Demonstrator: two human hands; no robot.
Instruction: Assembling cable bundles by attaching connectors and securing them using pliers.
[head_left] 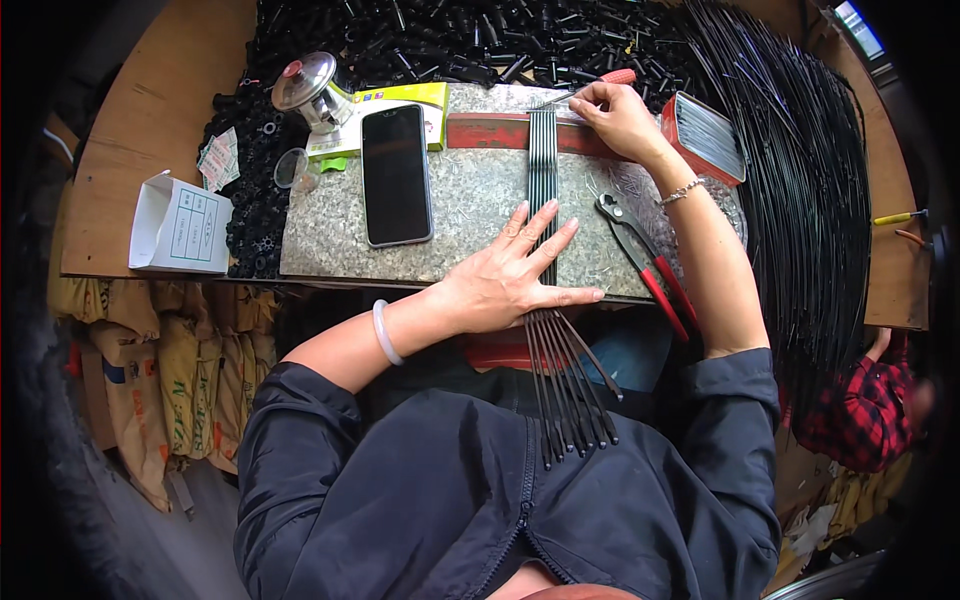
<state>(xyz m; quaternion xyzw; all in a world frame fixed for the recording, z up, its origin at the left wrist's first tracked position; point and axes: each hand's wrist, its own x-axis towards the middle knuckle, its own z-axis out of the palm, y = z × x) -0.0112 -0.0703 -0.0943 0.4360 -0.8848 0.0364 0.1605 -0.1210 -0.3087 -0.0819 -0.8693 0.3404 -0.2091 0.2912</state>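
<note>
A row of thin black rods runs side by side across the grey stone slab, over a red bar. Their near ends fan out past the slab's edge, above my lap. My left hand lies flat on the rods with its fingers spread. At their far ends my right hand is closed in a pinch; what it holds is too small to make out. Just beyond it lies a red-handled tool with a thin metal shaft. Pliers with red handles rest on the slab, right of the rods.
On the slab lie a black phone and a yellow-green box. A red tin of thin metal pieces stands right. Black parts heap behind; long black rods pile right. A white box stands left.
</note>
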